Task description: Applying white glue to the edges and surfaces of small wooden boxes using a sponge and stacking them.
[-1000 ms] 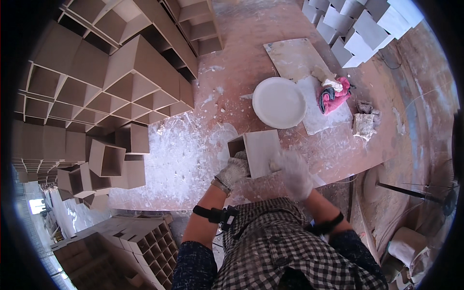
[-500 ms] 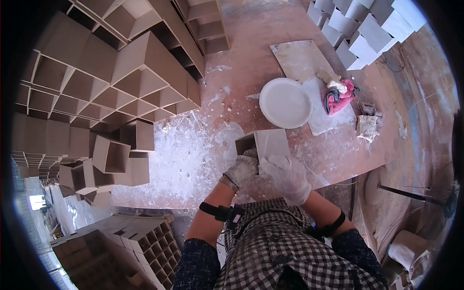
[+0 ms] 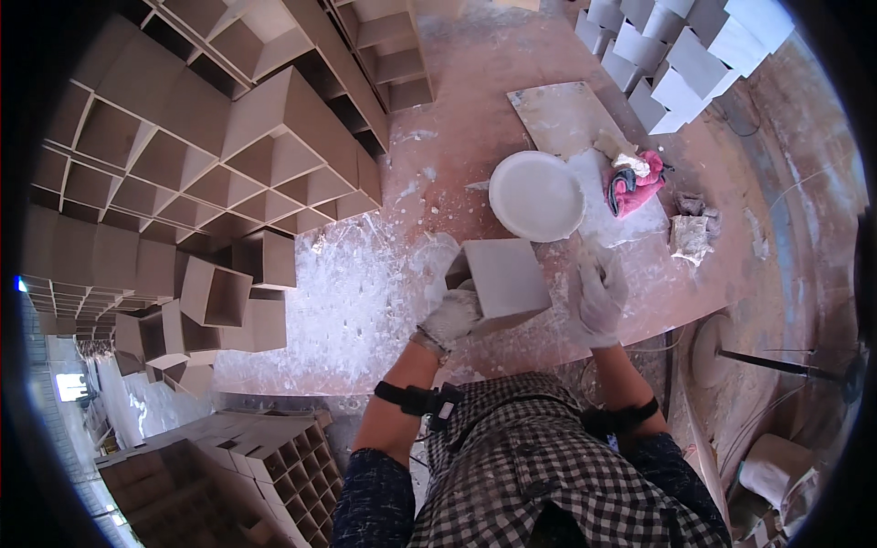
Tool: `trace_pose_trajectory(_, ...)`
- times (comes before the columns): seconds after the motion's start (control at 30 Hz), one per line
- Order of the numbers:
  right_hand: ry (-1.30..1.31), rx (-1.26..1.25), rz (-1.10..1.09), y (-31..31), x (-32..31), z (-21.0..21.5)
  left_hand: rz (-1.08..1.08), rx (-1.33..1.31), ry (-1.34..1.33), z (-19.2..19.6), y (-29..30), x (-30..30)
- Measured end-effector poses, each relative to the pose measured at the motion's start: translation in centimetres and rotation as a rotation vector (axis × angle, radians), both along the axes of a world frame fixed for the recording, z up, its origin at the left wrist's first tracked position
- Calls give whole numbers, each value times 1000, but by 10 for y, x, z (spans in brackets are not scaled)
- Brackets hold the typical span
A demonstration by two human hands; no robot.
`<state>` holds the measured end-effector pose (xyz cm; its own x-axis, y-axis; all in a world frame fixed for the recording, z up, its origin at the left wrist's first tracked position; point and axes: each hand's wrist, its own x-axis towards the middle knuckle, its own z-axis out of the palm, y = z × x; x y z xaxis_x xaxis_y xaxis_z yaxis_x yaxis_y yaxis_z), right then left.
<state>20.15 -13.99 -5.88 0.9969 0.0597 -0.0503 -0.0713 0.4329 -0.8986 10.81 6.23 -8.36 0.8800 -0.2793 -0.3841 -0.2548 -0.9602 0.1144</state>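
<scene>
A grey-brown cardboard box [image 3: 510,281], open on its left side, is tilted just above or on the worktable in front of me. My left hand [image 3: 450,315], in a whitish glove, grips it at the open side; some fingers are hidden inside. Apart from the box, to its right, is my right hand [image 3: 598,294] in a loose, pale, see-through glove. Its fingers point up and away, slightly blurred, and nothing shows in them. Just beyond that hand stands a round white dish [image 3: 537,195] with a pale inside.
Brown open boxes [image 3: 274,173] are stacked high along the left, with several loose ones [image 3: 216,292] nearer me. White boxes [image 3: 699,64] stand at the far right. A stained board [image 3: 562,114], a pink cloth [image 3: 637,187] and a crusted block [image 3: 690,237] lie on the paste-smeared table [image 3: 338,301].
My right hand has left the box and moved right and away, toward the dish. The box has turned in my left hand, so a broad face now shows upward.
</scene>
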Motion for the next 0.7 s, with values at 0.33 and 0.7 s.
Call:
trace_pose_trajectory(0.33,-972,-1158,431,38,-24,50,185,-511,-318,-16,17,-23)
trace_pose_trajectory(0.7,-941,-1245,515,27,-53,17,1460,-1730,588,-79,4,-5)
